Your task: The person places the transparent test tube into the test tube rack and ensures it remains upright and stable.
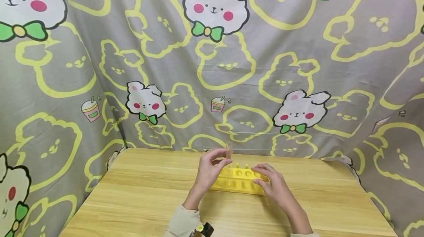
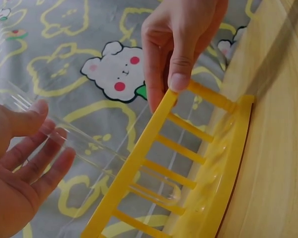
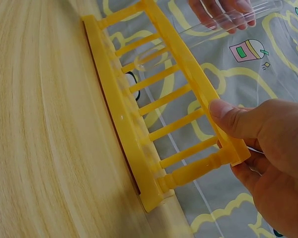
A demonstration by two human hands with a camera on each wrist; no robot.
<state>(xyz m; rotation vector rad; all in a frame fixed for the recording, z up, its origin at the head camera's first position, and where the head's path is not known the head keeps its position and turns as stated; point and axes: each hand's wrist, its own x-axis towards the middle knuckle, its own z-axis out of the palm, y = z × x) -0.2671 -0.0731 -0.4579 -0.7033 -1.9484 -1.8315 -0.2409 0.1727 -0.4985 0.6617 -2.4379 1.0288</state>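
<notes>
A yellow test tube rack (image 1: 236,189) stands on the wooden table, a row of round holes along its top bar. My left hand (image 1: 209,169) holds a clear test tube (image 1: 229,151) near its upper part, thumb on one side and fingers on the other. In the left wrist view the test tube (image 2: 97,152) passes through the top bar, its rounded end between the bars close above the base. At the rack's right end my right hand (image 1: 272,181) grips the top bar, the thumb (image 3: 228,116) on the near edge and fingers behind.
Wood-grain table (image 1: 132,189) spreads around the rack. A grey curtain (image 1: 185,67) with rabbit prints hangs behind and at both sides. Thin yellow pegs (image 1: 246,166) rise along the rack's back. A small black device (image 1: 207,229) sits at the left sleeve.
</notes>
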